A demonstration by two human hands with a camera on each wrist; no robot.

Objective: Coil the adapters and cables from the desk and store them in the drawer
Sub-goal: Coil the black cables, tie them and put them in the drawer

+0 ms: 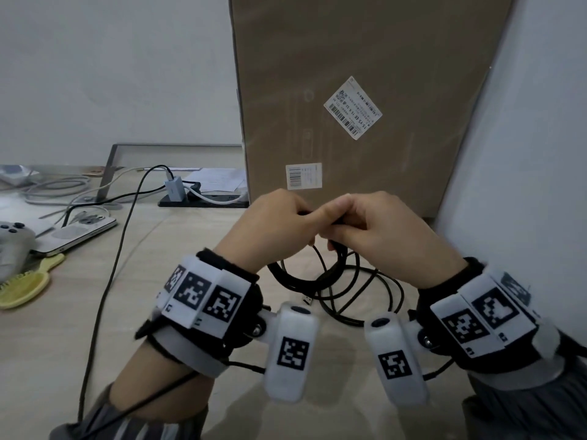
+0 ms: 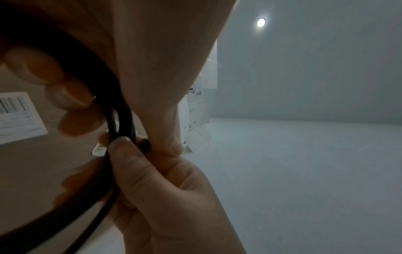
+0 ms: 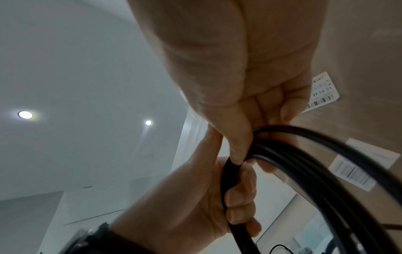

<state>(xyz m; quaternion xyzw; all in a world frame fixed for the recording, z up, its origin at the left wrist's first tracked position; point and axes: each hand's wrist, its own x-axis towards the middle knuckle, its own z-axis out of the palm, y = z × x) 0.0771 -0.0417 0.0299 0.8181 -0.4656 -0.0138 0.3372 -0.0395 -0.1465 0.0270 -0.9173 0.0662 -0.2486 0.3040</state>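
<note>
Cardboard box upright at 12 o'clock, behind both hands. Desk below. Left hand raised above desk, knuckles up, fingers curled round bundled loops of black cable. Right hand touching it from 3 o'clock, thumb and fingers pinching same bundle. Cable loops hang toward 6 o'clock, lower turns and metal plug near desk between wrists.

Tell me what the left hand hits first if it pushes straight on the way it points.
The left hand points toward the right hand, already touching it around the black cable. Beyond both, the cardboard box stands; depth there is unclear.
</note>
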